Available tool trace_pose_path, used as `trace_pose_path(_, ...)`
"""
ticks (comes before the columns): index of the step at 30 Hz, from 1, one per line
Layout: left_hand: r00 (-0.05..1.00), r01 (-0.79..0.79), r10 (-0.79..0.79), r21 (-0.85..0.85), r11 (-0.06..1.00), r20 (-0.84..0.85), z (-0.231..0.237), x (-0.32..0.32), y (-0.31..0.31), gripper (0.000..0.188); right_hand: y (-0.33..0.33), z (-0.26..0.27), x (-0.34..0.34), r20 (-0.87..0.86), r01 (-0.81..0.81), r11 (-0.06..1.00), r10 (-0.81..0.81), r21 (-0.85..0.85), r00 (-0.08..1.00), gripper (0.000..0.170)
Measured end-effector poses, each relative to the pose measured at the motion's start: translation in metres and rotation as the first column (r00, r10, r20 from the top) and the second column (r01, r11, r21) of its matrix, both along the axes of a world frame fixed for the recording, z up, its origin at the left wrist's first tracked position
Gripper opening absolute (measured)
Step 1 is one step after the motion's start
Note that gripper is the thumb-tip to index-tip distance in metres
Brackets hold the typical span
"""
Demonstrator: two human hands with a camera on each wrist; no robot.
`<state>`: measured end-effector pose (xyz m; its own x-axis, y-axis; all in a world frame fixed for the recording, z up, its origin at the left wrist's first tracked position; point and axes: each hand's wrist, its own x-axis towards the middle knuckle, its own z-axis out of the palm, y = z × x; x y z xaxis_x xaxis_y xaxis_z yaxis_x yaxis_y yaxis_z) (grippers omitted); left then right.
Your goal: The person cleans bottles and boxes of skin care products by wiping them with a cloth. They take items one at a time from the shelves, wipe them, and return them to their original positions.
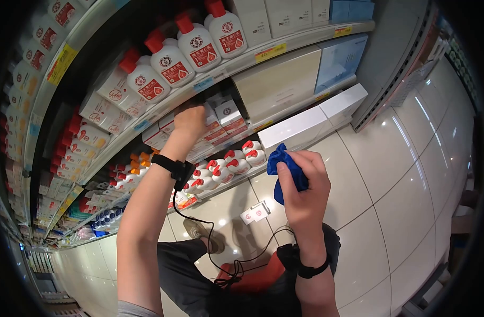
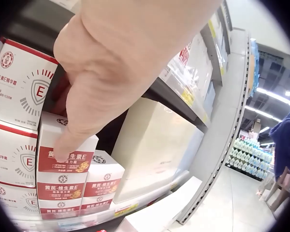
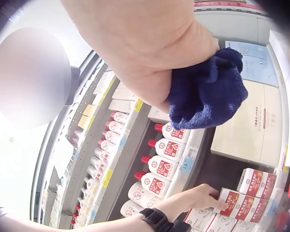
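My left hand [image 1: 189,122] reaches into a shelf among small red-and-white boxes [image 1: 231,115]. In the left wrist view, the thumb of that hand [image 2: 94,82] lies on the front of the top box [image 2: 82,157] of a stack; its other fingers are mostly hidden behind the hand. From the right wrist view, the left hand [image 3: 203,197] touches the end of a row of these boxes [image 3: 244,205]. A crumpled blue cloth [image 1: 280,190] is gripped in my right hand [image 1: 309,193], held in front of the shelves; the cloth [image 3: 208,92] also hangs from that hand in the right wrist view.
White bottles with red caps [image 1: 197,47] line the shelf above, and pump bottles [image 1: 236,162] stand below. Large cream boxes [image 1: 276,79] sit right of the small ones. A small white box [image 1: 255,212] lies on the tiled floor [image 1: 353,253]. A black cable [image 1: 247,264] hangs between the arms.
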<state>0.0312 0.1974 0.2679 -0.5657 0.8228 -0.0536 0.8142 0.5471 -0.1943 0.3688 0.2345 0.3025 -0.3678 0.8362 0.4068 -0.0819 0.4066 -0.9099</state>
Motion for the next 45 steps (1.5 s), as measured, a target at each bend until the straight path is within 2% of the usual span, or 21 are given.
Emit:
trace_pose_path(9,0.988,0.098,-0.096,0.014,0.995,-0.123,-0.006,-0.002,-0.001,0.049,-0.002,-0.004,-0.003,0.034,-0.032,0.999,0.032,-0.001,0.999,0.026)
trace_pose_path(12,0.998,-0.057,0.062,-0.127,0.99,0.031,0.008,0.019,-0.001,0.029,-0.001,-0.006,-0.003,-0.004,-0.031,0.999,0.031,0.032,1.0,0.026)
trace_pose_path(14,0.894,0.287,-0.178,0.22,0.932,-0.412,-0.004,0.038,-0.017,0.058,0.003,-0.006,-0.003,0.0,-0.02,0.997,0.02,0.071,1.0,0.026)
trace_pose_path(15,0.947,0.22,-0.165,0.181,0.959,-0.275,0.007,0.059,-0.021,0.065,0.004,-0.008,0.0,0.006,-0.015,0.995,0.014,0.103,1.0,0.026)
trace_pose_path(16,0.883,0.41,-0.294,0.295,0.863,-0.366,0.011,0.078,-0.033,0.061,0.005,-0.008,0.0,-0.027,-0.008,0.995,0.011,0.099,1.0,0.027)
trace_pose_path(18,0.924,0.361,-0.38,0.446,0.819,-0.051,0.007,0.13,-0.062,0.05,0.007,-0.009,0.003,-0.012,0.017,0.997,-0.016,0.071,1.0,0.026)
trace_pose_path(20,0.898,0.271,-0.396,0.467,0.842,0.192,-0.049,0.164,-0.1,0.049,0.007,-0.006,0.006,0.06,0.044,0.998,-0.046,0.038,0.997,0.024)
trace_pose_path(22,0.842,0.065,-0.245,0.361,0.93,0.481,-0.129,0.185,-0.132,0.063,0.007,-0.009,0.006,0.066,0.045,0.999,-0.047,0.026,0.997,0.022)
trace_pose_path(24,0.822,-0.056,-0.078,0.216,0.975,0.565,-0.209,0.204,-0.16,0.076,0.007,-0.009,0.008,0.075,0.037,0.999,-0.037,-0.002,0.996,0.022)
trace_pose_path(27,0.743,-0.106,0.002,0.115,0.988,0.67,-0.277,0.235,-0.168,0.092,0.007,-0.006,0.01,0.136,0.049,0.999,-0.048,-0.008,0.99,0.022)
trace_pose_path(32,0.759,-0.209,0.137,0.039,0.977,0.636,-0.356,0.265,-0.166,0.097,0.01,-0.006,0.01,0.212,0.056,0.998,-0.054,-0.007,0.976,0.02)
trace_pose_path(34,0.743,-0.318,0.224,0.039,0.947,0.631,-0.36,0.264,-0.153,0.096,0.008,-0.006,0.008,0.263,0.052,0.998,-0.038,-0.046,0.964,0.021)
trace_pose_path(35,0.65,-0.407,0.282,0.009,0.913,0.706,-0.359,0.262,-0.153,0.089,0.007,-0.007,0.007,0.257,0.039,0.997,-0.021,-0.064,0.966,0.022)
trace_pose_path(36,0.643,-0.403,0.282,0.001,0.915,0.712,-0.366,0.262,-0.154,0.089,0.008,-0.008,0.005,0.266,0.019,0.998,-0.001,-0.065,0.964,0.023)
trace_pose_path(38,0.674,-0.346,0.021,0.291,0.892,0.739,-0.373,0.255,-0.158,0.077,0.008,-0.009,0.004,0.262,-0.015,0.997,0.034,-0.073,0.964,0.023)
trace_pose_path(39,0.462,-0.535,-0.113,0.377,0.756,0.88,-0.373,0.251,-0.16,0.066,0.01,-0.01,0.004,0.264,-0.014,0.997,0.033,-0.074,0.964,0.023)
trace_pose_path(40,0.463,-0.532,-0.115,0.379,0.757,0.879,-0.372,0.249,-0.163,0.066,0.012,-0.012,0.004,0.256,-0.009,0.999,0.019,-0.042,0.966,0.023)
trace_pose_path(42,0.025,-0.699,0.059,-0.024,0.714,0.998,-0.289,0.24,-0.143,0.062,0.015,-0.013,0.003,0.241,-0.003,1.0,0.005,-0.009,0.971,0.023)
trace_pose_path(43,-0.223,-0.729,0.031,-0.188,0.658,0.974,-0.302,0.229,-0.152,0.057,0.015,-0.012,0.004,0.222,0.007,1.0,-0.001,-0.026,0.975,0.023)
trace_pose_path(44,-0.211,-0.735,0.031,-0.18,0.654,0.977,-0.292,0.227,-0.155,0.057,0.014,-0.01,0.004,0.201,0.013,0.999,-0.004,-0.044,0.98,0.022)
trace_pose_path(45,-0.423,-0.761,-0.217,-0.215,0.612,0.88,-0.249,0.224,-0.148,0.059,0.012,-0.008,0.003,0.196,0.021,0.997,-0.007,-0.072,0.981,0.022)
